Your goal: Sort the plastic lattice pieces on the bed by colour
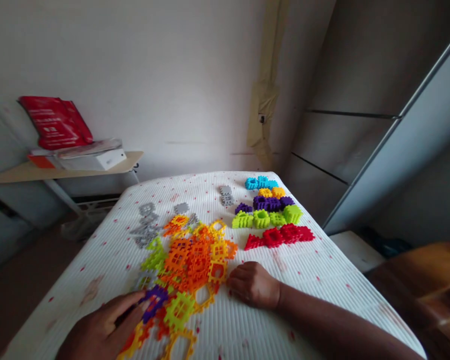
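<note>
At the lower left, my left hand (pixel 105 325) pinches the edge of a purple interlocking plastic tile (pixel 155 303) between thumb and finger. The tile is over the near end of a mixed pile of notched tiles, mostly orange tiles (pixel 198 260). A lime green tile (pixel 179 310) and a yellow frame tile (pixel 180 346) lie close by. My right hand (pixel 254 285) rests on the cloth at the pile's right edge, its fingers curled closed; whatever may be inside them is hidden.
Sorted tiles lie in rows at the right: red (pixel 273 237), lime (pixel 261 218), purple (pixel 267 203), yellow (pixel 278 192) and blue (pixel 262 182). Grey tiles (pixel 147 222) lie left of the pile. A side table (pixel 15 172) bears a red bag (pixel 54 122). A cabinet (pixel 345 125) stands right.
</note>
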Tool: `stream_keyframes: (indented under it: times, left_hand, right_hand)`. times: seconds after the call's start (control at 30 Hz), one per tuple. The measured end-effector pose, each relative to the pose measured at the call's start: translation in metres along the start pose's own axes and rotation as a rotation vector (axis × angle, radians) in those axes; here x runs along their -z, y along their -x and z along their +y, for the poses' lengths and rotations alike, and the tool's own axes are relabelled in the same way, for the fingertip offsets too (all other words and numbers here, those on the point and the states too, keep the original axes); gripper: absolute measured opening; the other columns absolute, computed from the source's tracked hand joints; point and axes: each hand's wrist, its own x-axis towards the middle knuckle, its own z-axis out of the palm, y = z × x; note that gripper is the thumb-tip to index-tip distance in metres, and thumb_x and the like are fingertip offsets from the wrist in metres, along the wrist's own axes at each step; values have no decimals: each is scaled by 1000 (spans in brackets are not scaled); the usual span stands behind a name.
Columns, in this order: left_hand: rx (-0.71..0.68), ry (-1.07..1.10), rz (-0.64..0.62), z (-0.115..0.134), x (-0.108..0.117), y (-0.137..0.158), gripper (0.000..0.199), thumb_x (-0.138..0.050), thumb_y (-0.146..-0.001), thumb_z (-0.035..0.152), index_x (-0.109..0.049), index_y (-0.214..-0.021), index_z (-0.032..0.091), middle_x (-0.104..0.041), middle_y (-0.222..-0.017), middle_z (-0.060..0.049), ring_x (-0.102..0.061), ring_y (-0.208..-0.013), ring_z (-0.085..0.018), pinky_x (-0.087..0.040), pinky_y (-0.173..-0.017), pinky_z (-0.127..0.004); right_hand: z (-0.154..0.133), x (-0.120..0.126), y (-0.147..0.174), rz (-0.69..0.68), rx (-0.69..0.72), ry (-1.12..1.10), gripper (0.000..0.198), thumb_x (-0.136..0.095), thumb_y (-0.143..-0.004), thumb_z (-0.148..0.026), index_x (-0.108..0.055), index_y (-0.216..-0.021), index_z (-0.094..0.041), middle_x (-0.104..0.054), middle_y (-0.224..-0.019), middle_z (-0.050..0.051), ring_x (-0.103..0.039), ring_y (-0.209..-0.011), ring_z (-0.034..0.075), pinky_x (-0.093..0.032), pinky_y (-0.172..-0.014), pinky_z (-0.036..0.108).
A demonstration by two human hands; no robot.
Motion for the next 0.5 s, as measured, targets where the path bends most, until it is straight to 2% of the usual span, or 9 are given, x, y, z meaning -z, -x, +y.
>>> stream_keyframes:
  times: [0.1, 0.3, 0.37, 0.5]
  left_hand:
    - [37, 45, 50, 15, 2, -9, 27, -57, -68, 49, -73, -76, 28, -73, -69, 3, -69, -60, -20, -54, -48, -22]
    - [-82, 123, 184, 52, -16, -36, 20, -59, -70, 38, -70, -79, 24, -73, -71, 3, -67, -58, -15, -53, -53, -19]
    - [-175, 91, 268, 62, -26, -44, 17, -56, -73, 28, -69, -83, 23, -72, -75, 3, -66, -61, -14, -53, -58, -20]
    - [-476, 26, 469, 75, -48, -50, 18, -50, -74, 12, -65, -82, 20, -71, -79, -1, -66, -72, -13, -53, -72, -24]
  right_hand:
    - [1, -2, 0, 19, -3, -9, 19, -41, -90, -27, -53, -79, -17, -58, -68, 2, -50, -57, 13, -35, -51, 27]
    - [0, -2, -1, 26, -24, -27, 21, -40, -90, -27, -53, -77, -17, -58, -68, 3, -51, -58, 12, -37, -53, 26]
    - [0, -2, -1, 27, -29, -36, 21, -40, -90, -26, -53, -77, -17, -59, -68, 3, -51, -58, 12, -38, -53, 26]
    - [-1, -1, -1, 45, -54, -76, 20, -41, -89, -25, -56, -79, -16, -59, -67, 4, -51, -57, 13, -39, -53, 26]
